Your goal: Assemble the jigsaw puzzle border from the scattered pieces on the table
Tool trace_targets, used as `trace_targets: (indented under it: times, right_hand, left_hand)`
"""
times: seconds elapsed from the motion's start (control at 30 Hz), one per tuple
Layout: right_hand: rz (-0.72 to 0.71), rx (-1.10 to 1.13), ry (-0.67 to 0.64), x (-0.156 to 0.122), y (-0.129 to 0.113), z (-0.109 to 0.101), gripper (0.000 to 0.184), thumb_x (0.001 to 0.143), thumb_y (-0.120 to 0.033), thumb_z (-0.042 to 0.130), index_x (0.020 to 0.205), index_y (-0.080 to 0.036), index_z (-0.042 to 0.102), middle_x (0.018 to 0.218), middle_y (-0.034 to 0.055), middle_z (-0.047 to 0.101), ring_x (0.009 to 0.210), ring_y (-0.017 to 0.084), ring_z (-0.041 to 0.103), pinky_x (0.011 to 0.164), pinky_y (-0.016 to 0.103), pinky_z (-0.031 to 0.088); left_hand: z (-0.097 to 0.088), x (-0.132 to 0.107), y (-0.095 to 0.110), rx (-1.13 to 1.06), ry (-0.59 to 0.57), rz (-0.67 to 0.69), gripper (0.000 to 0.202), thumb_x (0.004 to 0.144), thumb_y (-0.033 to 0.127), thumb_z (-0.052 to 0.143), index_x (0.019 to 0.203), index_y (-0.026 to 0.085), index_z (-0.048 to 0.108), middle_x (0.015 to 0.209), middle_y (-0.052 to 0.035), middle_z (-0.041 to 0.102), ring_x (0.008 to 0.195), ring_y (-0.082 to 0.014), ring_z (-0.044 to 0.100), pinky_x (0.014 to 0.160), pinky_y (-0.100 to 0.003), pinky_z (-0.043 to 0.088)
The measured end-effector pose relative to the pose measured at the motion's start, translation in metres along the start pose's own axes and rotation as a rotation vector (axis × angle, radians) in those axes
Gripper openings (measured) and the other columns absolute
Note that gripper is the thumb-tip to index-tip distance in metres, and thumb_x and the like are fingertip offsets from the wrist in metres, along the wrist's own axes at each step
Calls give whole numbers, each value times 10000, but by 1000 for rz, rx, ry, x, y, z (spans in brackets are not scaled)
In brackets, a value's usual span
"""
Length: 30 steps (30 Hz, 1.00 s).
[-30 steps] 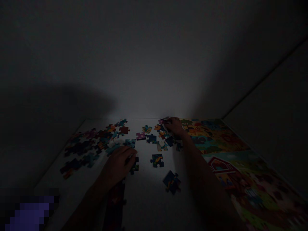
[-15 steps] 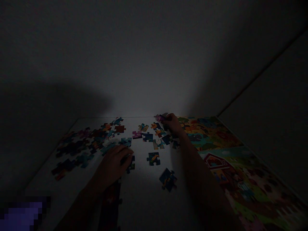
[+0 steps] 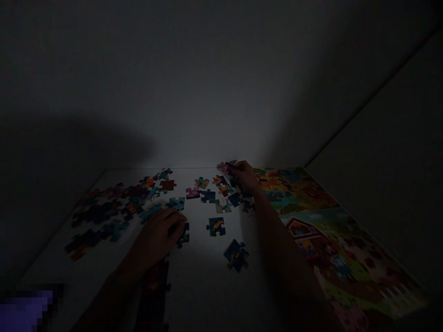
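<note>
At the far edge of the table, my right hand (image 3: 245, 175) is closed in a pinch on a purple puzzle piece (image 3: 226, 167). My left hand (image 3: 157, 235) rests low over the table with curled fingers, thumb and fingertips close together; what lies between them, if anything, is too dark to make out. Beside its thumb a dark puzzle piece (image 3: 185, 235) is partly covered. A joined dark strip of puzzle (image 3: 152, 290) runs toward me beneath the left wrist. Two loose pieces, one dark with a yellow figure (image 3: 217, 226) and a dark blue one (image 3: 236, 255), lie between my arms.
Many loose pieces (image 3: 97, 212) are heaped at the left. Several more (image 3: 207, 196) lie near the back middle. On the right are a savanna picture (image 3: 290, 189) and a farm picture (image 3: 332, 258). A pale wall (image 3: 194, 92) rises behind the table (image 3: 207, 295); light is dim.
The view has shifted slightly, so the table and pieces appear a little farther left. My right hand still pinches the purple piece, now tilted somewhat differently. My left hand keeps its curled pose.
</note>
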State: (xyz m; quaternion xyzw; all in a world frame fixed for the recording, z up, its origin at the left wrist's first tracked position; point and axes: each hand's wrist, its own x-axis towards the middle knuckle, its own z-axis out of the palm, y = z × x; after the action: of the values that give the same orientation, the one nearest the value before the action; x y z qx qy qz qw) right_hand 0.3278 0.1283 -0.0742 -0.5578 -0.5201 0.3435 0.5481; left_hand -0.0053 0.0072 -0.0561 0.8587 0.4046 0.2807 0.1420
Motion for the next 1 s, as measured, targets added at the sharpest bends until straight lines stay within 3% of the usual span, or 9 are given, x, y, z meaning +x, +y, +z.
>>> trace_targets:
  times: [0.23,0.5,1.0]
  right_hand:
    - [3,54,-14,-6,-11,-4,269,628,-327,690,793,-233,500,732,-42,579,716,155,599,701,303,479]
    - [33,69,-71,-18,-32,-7,327,623,-351,670,915,-220,607,705,-9,670,705,181,627,678,312,473]
    - [20,29,-85,-56,-62,-6,301,645,-343,653,911,-204,665,705,-37,610,666,131,532,648,269,405]
  left_hand:
    - [1,0,-1,19,6,-3,259,932,351,465,843,243,683,850,-29,692,812,-197,660,762,-325,513]
    - [-1,2,0,24,15,10,263,920,331,457,786,236,663,787,-25,675,765,-192,650,717,-317,504]
    - [8,0,-9,10,11,-17,250,920,313,463,797,210,654,809,-37,656,808,-209,626,779,-348,466]
